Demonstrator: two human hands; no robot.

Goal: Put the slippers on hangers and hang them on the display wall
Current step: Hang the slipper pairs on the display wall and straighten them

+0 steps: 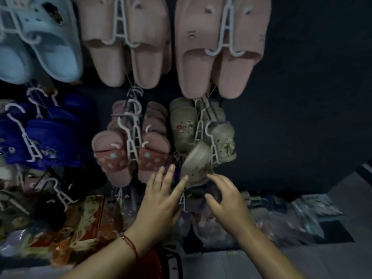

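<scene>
Our left hand (161, 200) and right hand (227, 200) reach, grips wide and holding nothing, fingertips at the tilted beige slipper (196, 164) on the wall (291, 97).

Dim, underexposed frame overall. The dark display wall (291, 97) on the right goes near-black with no texture readable. Light seems to fall from above and front: the pink slippers (219, 47) and light blue slippers (40, 47) at top are the brightest areas, soft, no hard glare. The blue slippers (50, 133) at left are crushed into shadow. Both hands (161, 198) are evenly lit, slightly soft. The beige slipper (196, 164) near the fingertips is motion-blurred. General softness and noise throughout; bags on the floor (302, 214) are smeared. Wide-angle bending at the edges, top rows bulge outward.
</scene>
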